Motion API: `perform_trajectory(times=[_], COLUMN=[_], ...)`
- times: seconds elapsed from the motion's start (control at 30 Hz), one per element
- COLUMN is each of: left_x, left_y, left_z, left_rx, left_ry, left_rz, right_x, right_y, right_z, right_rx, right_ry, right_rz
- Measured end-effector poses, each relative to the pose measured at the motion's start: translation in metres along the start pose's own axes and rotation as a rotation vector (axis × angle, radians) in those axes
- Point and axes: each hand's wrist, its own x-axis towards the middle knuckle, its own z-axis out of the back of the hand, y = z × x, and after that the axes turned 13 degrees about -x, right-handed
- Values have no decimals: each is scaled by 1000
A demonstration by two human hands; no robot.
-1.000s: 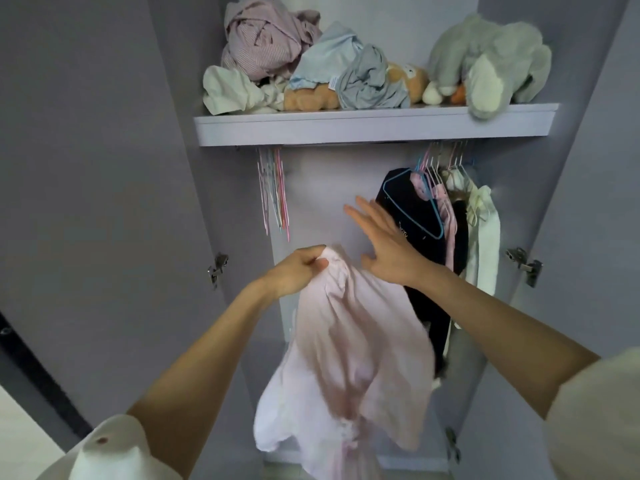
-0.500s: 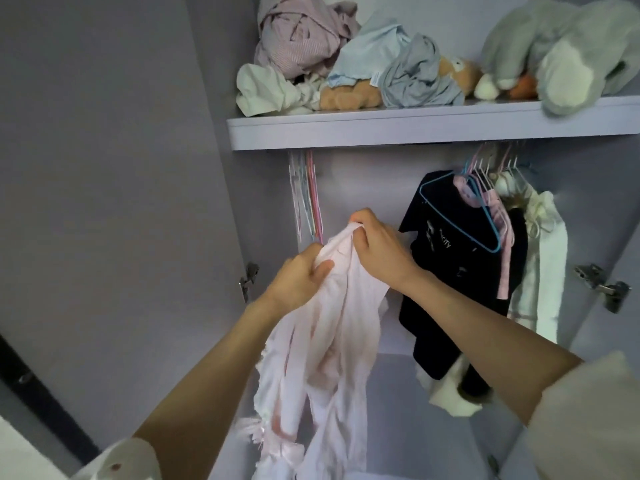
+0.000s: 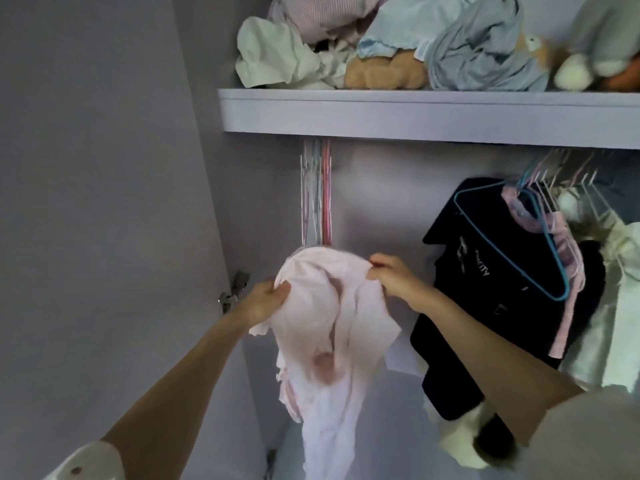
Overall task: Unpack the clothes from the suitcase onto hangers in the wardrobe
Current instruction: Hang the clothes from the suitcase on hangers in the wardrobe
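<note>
Two hands hold our pale pink garment [image 3: 329,327] up inside the wardrobe: left hand [image 3: 266,301] grips its left edge, right hand [image 3: 394,278] pinches the right. Open back wall lies between empty hangers [image 3: 317,195] and a black top [image 3: 491,289], whose lettering we cannot read.

left hand [image 3: 265,301] + right hand [image 3: 398,284] grip pink garment [image 3: 329,323] | empty hangers [image 3: 317,195] above

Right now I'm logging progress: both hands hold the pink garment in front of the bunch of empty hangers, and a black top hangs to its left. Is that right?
One detail is off. The black top hangs to the right of the pink garment, not the left, as the head view shows. The rest stands: the left hand and right hand both grip it in front of the bunch of empty hangers.
</note>
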Motion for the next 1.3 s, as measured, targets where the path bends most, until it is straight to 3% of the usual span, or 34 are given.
perform_trajectory(times=[0.1, 0.27, 0.4, 0.5, 0.67, 0.83, 1.1, 1.3], left_x=[27, 54, 71, 75, 73, 59, 40, 2], left_y=[-9, -11, 2, 10, 9, 9, 4, 20], left_z=[0, -10, -14, -10, -10, -17, -25, -33], left_rx=[-49, -159, 130, 153, 258, 298, -28, -237], left_ry=[31, 7, 86, 38, -6, 7, -12, -54], left_rz=[1, 192, 188, 172, 144, 100, 113, 79], right_x=[32, 90, 132, 153, 155, 153, 83, -15], right_y=[-11, -1, 16, 18, 9, -1, -44, -102], right_z=[-5, -24, -38, -49, -48, -29, -23, -48], right_rx=[-67, 110, 103, 63, -45, -5, 47, 131], right_ry=[97, -66, -116, -135, -309, -422, -277, -82], right_rz=[-44, -25, -17, -48, -49, -56, -124, -343])
